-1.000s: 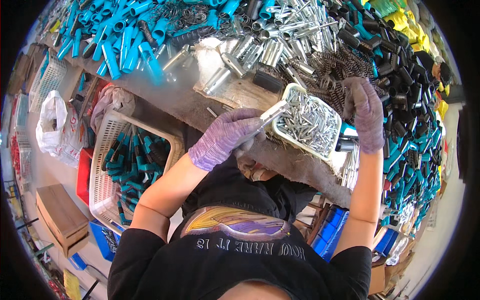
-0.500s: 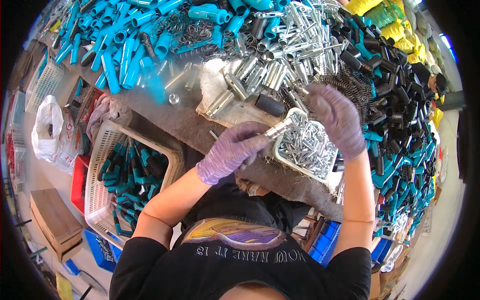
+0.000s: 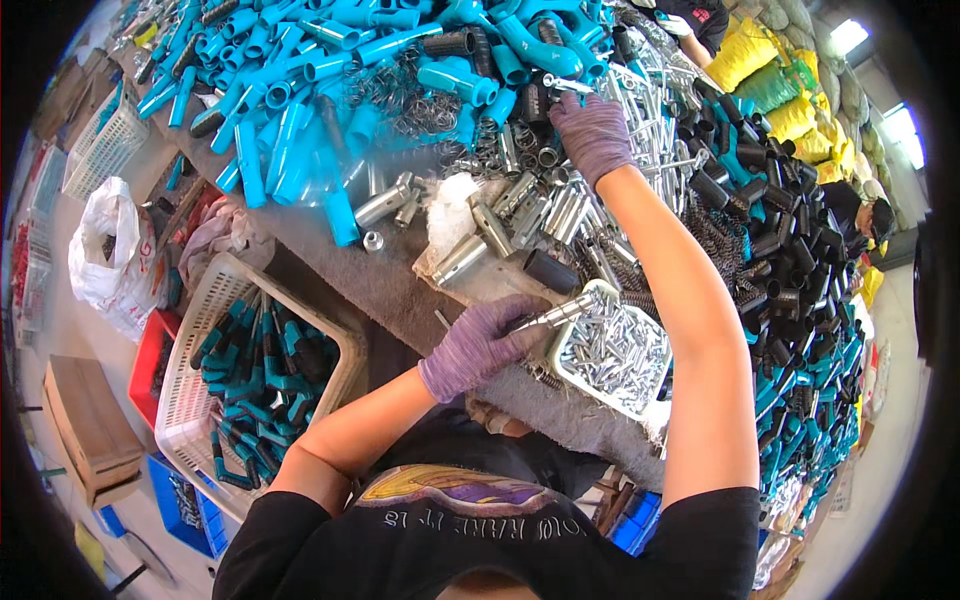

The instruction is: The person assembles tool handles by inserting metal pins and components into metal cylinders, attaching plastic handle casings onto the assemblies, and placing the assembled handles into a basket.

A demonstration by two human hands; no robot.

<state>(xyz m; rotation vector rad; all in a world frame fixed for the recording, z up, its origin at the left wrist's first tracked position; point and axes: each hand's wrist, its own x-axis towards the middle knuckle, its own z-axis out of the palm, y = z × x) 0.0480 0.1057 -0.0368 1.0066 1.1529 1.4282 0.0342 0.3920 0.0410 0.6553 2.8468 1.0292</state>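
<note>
My left hand (image 3: 480, 348), in a purple knit glove, is closed around a silver metal shaft (image 3: 552, 317), which points right toward the white tray of pins (image 3: 615, 360). A thin end of metal sticks out behind the hand. Farther off, my right hand (image 3: 592, 138), gloved alike, reaches over the heap of long silver metal parts (image 3: 650, 125). Its fingers are curled, with a shiny silver metal part (image 3: 567, 85) at their tips. Just beyond the tray lie a black sleeve (image 3: 550, 270) and several short silver tubes (image 3: 462, 258).
Teal plastic handles (image 3: 290, 100) pile up at the far left, with black sleeves (image 3: 790, 220) and springs on the right. A white basket (image 3: 347, 345) of teal-and-black tools stands at the left, beside a red bin (image 3: 150, 355). Another person's arm (image 3: 690, 45) shows at the far edge.
My right hand has moved away from beside the pin tray, up and left to the far metal heap. My left hand still holds the shaft. The view has shifted slightly.
</note>
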